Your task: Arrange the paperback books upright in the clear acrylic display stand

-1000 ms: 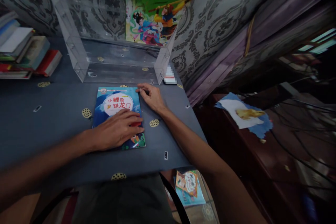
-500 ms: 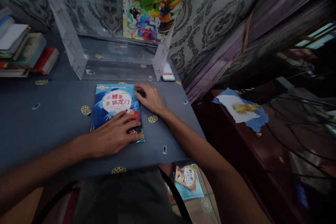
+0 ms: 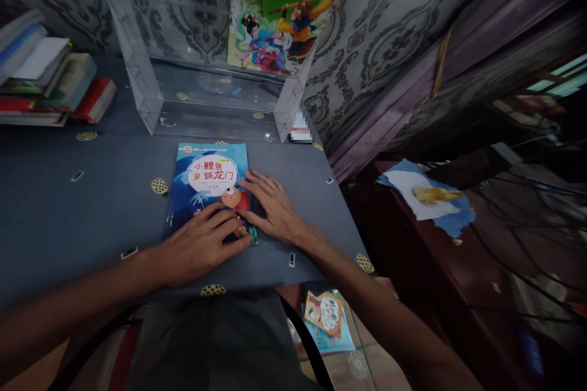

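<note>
A blue picture book [image 3: 213, 172] with a red fish on its cover lies closed on the grey-blue tablecloth [image 3: 110, 208]. Across its lower part rests my left hand [image 3: 202, 244], fingers spread and flat, hiding the lower left of the cover. My right hand [image 3: 274, 208] lies at the book's right edge, fingers stretched out and their tips touching the cover. Neither hand grips anything.
Behind the book stands a clear acrylic rack [image 3: 215, 125], with a green picture book [image 3: 279, 24] upright in it. Stacked books [image 3: 59, 82] sit at the far left. More books [image 3: 328, 317] lie below the table's front edge. A dark red cabinet [image 3: 408, 256] stands at the right.
My right hand has slid from the book's upper right corner down along its right edge. My left hand has shifted slightly down on the cover. The view has moved a little to the left.
</note>
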`<state>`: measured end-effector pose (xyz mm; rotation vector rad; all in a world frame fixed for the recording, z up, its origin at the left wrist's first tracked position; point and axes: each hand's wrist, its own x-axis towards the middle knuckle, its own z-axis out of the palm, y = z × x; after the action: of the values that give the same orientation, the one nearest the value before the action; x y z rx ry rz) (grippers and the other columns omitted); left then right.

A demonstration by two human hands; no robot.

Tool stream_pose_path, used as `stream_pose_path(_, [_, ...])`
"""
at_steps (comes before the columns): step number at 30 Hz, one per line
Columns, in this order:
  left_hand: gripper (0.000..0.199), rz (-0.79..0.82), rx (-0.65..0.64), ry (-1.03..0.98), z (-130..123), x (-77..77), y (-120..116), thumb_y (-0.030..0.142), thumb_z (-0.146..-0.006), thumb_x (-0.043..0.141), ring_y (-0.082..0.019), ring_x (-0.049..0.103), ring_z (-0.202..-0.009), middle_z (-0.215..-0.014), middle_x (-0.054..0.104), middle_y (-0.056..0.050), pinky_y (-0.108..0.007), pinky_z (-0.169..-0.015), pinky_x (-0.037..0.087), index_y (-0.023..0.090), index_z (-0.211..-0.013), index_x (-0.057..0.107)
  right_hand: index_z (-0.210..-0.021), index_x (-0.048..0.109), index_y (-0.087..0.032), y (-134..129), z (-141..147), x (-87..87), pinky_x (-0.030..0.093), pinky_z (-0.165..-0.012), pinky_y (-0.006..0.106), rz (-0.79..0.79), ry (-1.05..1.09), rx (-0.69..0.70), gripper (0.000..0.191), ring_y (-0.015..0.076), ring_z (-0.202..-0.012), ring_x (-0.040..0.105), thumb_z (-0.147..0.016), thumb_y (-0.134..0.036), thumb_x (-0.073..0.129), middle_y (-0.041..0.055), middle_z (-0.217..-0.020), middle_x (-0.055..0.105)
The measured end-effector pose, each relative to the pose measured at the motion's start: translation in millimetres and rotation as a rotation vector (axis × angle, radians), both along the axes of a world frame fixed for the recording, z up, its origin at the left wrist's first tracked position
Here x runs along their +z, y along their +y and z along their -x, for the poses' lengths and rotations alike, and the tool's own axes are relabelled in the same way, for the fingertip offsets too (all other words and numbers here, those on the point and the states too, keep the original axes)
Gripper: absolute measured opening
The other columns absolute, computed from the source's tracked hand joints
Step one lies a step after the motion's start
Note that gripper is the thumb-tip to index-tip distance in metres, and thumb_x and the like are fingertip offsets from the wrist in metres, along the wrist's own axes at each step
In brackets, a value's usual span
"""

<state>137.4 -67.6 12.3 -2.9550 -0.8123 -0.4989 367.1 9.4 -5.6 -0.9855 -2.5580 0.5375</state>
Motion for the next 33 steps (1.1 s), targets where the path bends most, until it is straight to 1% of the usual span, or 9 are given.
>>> stream_pose_path(4, [0.022, 0.008, 0.038, -0.111, 5.7, 4.8, 1.8, 0.015, -0.103, 0.048, -0.021, 0.065, -0.097, -0.100, 0.072, -0.006, -0.038, -0.094, 0.054, 0.020, -0.115, 0.067, -0.156, 0.045, -0.022, -24.4, -12.3, 3.8, 0.029, -0.126, 0.060, -0.003, -0.051, 0.012, 0.067, 0.0316, -0.156, 0.033, -0.100, -0.059, 0.054, 0.0150, -0.166, 0.040])
stream_pose_path(6, [0.023, 0.067, 0.111, -0.196, 18.7, 6.2, 15.6, 0.020, -0.105, 0.045, -0.020, 0.065, -0.097, -0.102, 0.072, -0.006, -0.035, -0.090, 0.055, 0.020, -0.114, 0.067, -0.153, 0.049, -0.022, -29.2, -15.4, 5.3, 0.032, -0.125, 0.061, -0.012, -0.057, 0.008, 0.066, 0.0326, -0.155, 0.035, -0.099, -0.060, 0.055, 0.0152, -0.164, 0.042])
stream_pose_path(8, [0.028, 0.119, 0.225, -0.266, 38.8, 5.8, 39.0, 0.022, -0.107, 0.040, -0.021, 0.066, -0.103, -0.108, 0.072, -0.008, -0.036, -0.093, 0.055, 0.019, -0.117, 0.066, -0.149, 0.055, -0.023, -29.3, -12.7, 8.9, 0.033, -0.124, 0.062, -0.026, -0.053, 0.009, 0.061, 0.0333, -0.154, 0.037, -0.099, -0.059, 0.056, 0.0147, -0.162, 0.046])
stream_pose_path(12, [0.032, 0.178, 0.508, -0.264, 83.1, -0.7, 94.1, 0.025, -0.102, 0.041, -0.027, 0.063, -0.113, -0.121, 0.069, -0.013, -0.046, -0.103, 0.051, 0.015, -0.119, 0.066, -0.143, 0.060, -0.023, -22.8, 17.3, 22.6, 0.032, -0.125, 0.060, -0.053, -0.026, 0.137, 0.049, 0.0290, -0.152, 0.041, -0.102, -0.050, 0.056, 0.0116, -0.154, 0.056])
stream_pose_path(15, [0.034, 0.211, 0.553, -0.228, 101.6, -8.5, 118.2, 0.025, -0.099, 0.040, -0.028, 0.062, -0.114, -0.120, 0.069, -0.014, -0.048, -0.105, 0.049, 0.014, -0.117, 0.067, -0.144, 0.059, -0.020, -20.7, 55.3, 30.7, 0.029, -0.128, 0.055, -0.063, -0.048, 0.305, 0.048, 0.0253, -0.153, 0.041, -0.103, -0.047, 0.056, 0.0115, -0.156, 0.055])
stream_pose_path(20, [0.036, 0.191, 0.542, -0.250, 105.5, -19.7, 121.5, 0.029, -0.102, 0.038, -0.027, 0.061, -0.115, -0.122, 0.069, -0.012, -0.046, -0.104, 0.049, 0.017, -0.118, 0.068, -0.147, 0.055, -0.016, -31.5, 100.5, 23.3, 0.029, -0.130, 0.048, -0.109, -0.138, 0.514, 0.043, 0.0215, -0.155, 0.036, -0.107, -0.030, 0.051, 0.0103, -0.157, 0.054])
stream_pose_path(26, [0.033, 0.172, 0.546, -0.251, 106.3, -24.8, 121.4, 0.028, -0.102, 0.040, -0.026, 0.062, -0.113, -0.120, 0.070, -0.010, -0.046, -0.103, 0.048, 0.020, -0.118, 0.069, -0.151, 0.050, -0.013, -50.5, 98.1, 15.8, 0.035, -0.128, 0.050, -0.125, -0.146, 0.562, 0.049, 0.0239, -0.156, 0.036, -0.102, -0.013, 0.049, 0.0139, -0.161, 0.048])
stream_pose_path(29, [0.034, 0.161, 0.547, -0.262, 106.4, -26.2, 122.0, 0.027, -0.102, 0.040, -0.026, 0.061, -0.113, -0.122, 0.070, -0.010, -0.046, -0.103, 0.048, 0.021, -0.118, 0.069, -0.149, 0.053, -0.013, -53.3, 94.0, 21.2, 0.034, -0.129, 0.047, -0.077, -0.116, 0.565, 0.045, 0.0221, -0.155, 0.037, -0.104, -0.019, 0.052, 0.0134, -0.159, 0.050])
stream_pose_path(33, [0.038, 0.151, 0.585, -0.260, 104.9, -27.2, 118.9, 0.030, -0.102, 0.039, -0.027, 0.061, -0.115, -0.124, 0.068, -0.012, -0.047, -0.103, 0.049, 0.018, -0.119, 0.070, -0.149, 0.053, -0.014, -48.2, 86.9, 26.3, 0.035, -0.128, 0.042, -0.005, -0.059, 0.445, 0.047, 0.0203, -0.154, 0.038, -0.107, -0.035, 0.050, 0.0129, -0.159, 0.050])
